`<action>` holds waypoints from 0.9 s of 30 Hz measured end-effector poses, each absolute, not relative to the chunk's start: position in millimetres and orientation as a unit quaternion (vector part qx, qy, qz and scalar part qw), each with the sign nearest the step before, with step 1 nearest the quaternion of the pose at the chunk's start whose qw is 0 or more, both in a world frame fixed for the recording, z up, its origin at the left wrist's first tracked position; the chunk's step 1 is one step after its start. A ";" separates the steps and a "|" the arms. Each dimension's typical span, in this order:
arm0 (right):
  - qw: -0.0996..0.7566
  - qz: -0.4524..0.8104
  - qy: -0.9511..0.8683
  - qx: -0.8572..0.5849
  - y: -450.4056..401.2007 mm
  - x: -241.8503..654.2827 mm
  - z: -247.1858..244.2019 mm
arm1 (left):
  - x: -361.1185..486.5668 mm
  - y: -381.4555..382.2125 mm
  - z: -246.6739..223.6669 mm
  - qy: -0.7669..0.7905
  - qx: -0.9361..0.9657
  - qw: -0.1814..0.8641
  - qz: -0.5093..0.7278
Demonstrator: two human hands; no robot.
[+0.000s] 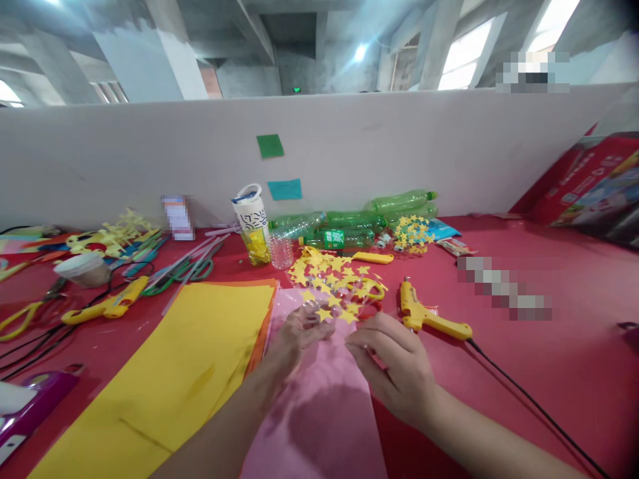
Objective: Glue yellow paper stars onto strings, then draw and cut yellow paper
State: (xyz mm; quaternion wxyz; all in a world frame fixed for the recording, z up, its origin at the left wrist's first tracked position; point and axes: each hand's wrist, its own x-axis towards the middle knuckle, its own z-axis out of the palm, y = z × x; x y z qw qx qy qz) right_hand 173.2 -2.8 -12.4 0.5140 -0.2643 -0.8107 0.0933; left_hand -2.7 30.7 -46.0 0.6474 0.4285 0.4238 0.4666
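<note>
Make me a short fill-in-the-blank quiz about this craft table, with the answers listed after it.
The cutouts just beyond the left hand are shaped like ____.
The top sheet left of the pink sheet is ____.
Above the blue paper on the partition is a ____ one.
The corded yellow tool right of the right hand is a ____.

Missing words: stars; yellow; green; glue gun.

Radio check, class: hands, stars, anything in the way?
Left hand at yellow stars. Right hand by pink sheet, grips unclear. Glue gun close by, right.
</note>
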 end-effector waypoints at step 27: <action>0.426 0.096 -0.856 -0.276 0.9 169.1 -20.5 | -3.5 31.4 -46.4 0.388 0.399 0.654 0.513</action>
